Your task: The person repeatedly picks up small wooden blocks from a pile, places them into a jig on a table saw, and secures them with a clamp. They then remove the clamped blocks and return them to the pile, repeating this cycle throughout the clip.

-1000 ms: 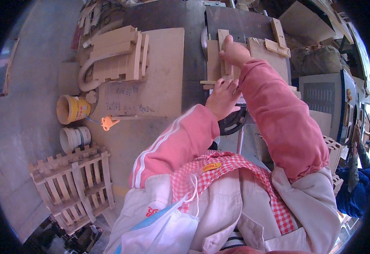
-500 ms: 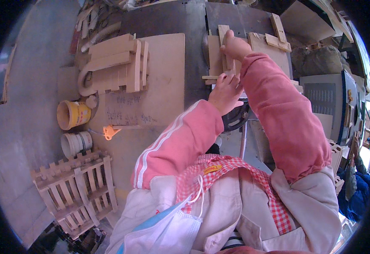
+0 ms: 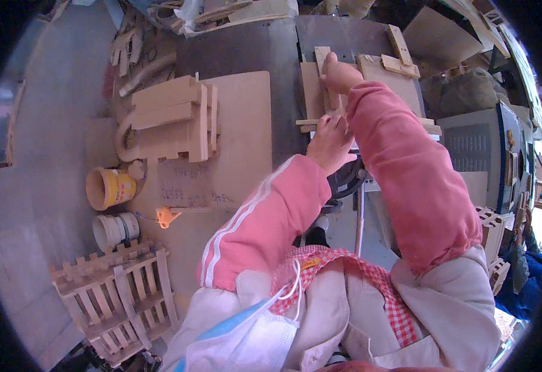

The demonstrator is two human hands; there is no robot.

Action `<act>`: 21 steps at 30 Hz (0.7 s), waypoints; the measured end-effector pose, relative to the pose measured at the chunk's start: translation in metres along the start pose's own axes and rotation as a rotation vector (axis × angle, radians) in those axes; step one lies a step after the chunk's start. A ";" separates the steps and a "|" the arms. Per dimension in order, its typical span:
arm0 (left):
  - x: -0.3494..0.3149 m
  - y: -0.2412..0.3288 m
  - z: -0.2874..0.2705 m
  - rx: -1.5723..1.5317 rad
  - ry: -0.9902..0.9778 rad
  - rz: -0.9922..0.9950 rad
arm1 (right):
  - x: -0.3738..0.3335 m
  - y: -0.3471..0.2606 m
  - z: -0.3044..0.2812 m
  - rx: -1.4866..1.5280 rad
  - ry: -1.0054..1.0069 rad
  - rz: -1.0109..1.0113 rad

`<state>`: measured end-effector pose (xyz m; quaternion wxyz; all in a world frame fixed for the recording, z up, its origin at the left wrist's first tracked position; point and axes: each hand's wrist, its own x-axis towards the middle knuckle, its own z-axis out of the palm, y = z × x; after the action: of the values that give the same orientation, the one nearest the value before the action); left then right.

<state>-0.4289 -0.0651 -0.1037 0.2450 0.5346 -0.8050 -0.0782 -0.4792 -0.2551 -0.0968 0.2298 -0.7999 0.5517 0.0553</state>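
Note:
My right hand (image 3: 342, 75) is closed around a narrow upright wooden strip (image 3: 322, 56) lying lengthwise on a flat board (image 3: 312, 93). Just nearer to me, my left hand (image 3: 331, 144) rests its fingertips against the near end of that wood, thumb held out to the side. The boards sit on a dark machine table (image 3: 283, 56), with a light crosswise strip (image 3: 308, 124) along its front. A black handwheel (image 3: 348, 180) shows partly below my left hand. What lies under my right palm is hidden.
To the left, stacked cut boards (image 3: 171, 118) lie on a brown panel (image 3: 246, 124). A yellow bucket (image 3: 110, 188), white bucket (image 3: 116, 230) and slatted wooden rack (image 3: 113, 297) stand on the floor. Wooden blocks (image 3: 400, 49) lie beyond my right hand; a grey cabinet (image 3: 469, 142) stands right.
The view has shifted, so the stacked boards, buckets and rack appear lower. Both hands keep nearly the same places on the wood.

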 end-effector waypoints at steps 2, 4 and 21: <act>0.001 0.000 -0.001 0.006 -0.002 -0.005 | 0.001 -0.001 0.000 -0.012 0.024 0.006; 0.001 0.001 -0.002 0.004 -0.004 -0.018 | -0.001 -0.001 0.000 -0.004 0.027 -0.011; -0.095 0.090 -0.007 -0.075 -0.092 -0.054 | -0.132 0.003 0.045 0.045 0.012 -0.068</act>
<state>-0.4705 0.0588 -0.0921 0.2254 0.5422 -0.7973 -0.1394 -0.5255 -0.1238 -0.0932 0.2460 -0.8130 0.5268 0.0302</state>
